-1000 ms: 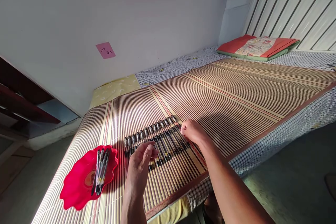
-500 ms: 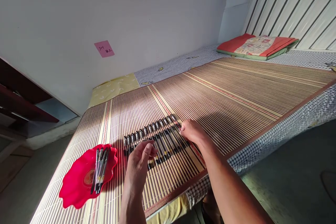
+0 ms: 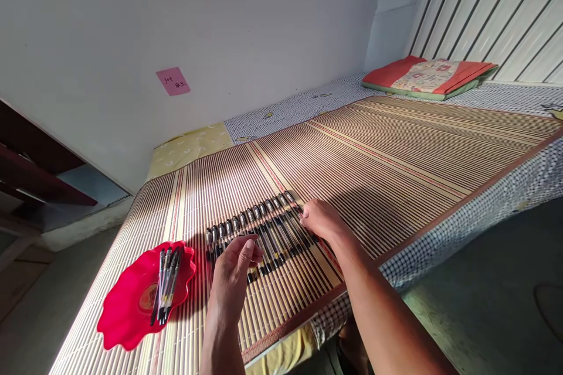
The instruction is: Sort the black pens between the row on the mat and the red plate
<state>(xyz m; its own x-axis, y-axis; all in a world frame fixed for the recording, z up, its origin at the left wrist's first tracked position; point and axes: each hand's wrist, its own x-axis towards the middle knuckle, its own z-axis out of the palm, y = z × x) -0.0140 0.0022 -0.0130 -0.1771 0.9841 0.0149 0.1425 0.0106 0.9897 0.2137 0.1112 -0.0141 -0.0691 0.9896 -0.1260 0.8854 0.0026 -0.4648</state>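
Note:
Black-capped pens [image 3: 272, 234] lie side by side in a slanting row on the slatted mat [image 3: 373, 158]. At the right end of the row, my right hand [image 3: 322, 220] is closed in a pinch on a pen, which its fingers mostly cover. My left hand [image 3: 235, 263] hovers over the row's near left part, fingers curled in and thumb on top, with nothing visible in it; it hides the lower parts of some pens. To its left, a red scalloped dish [image 3: 125, 304] holds several more pens [image 3: 167, 287] bunched at its right side.
The mat covers a bed with a checked sheet [image 3: 303, 102]. A folded red and floral cloth [image 3: 428, 76] lies at the far right. A pink paper note [image 3: 173, 81] is stuck to the wall. Dark shelving [image 3: 39, 164] stands at the left, and the bed's near edge [image 3: 299, 322] drops to the floor.
Both hands keep almost the same place and pose. The view has shifted very slightly; the pens and the dish stay where they were.

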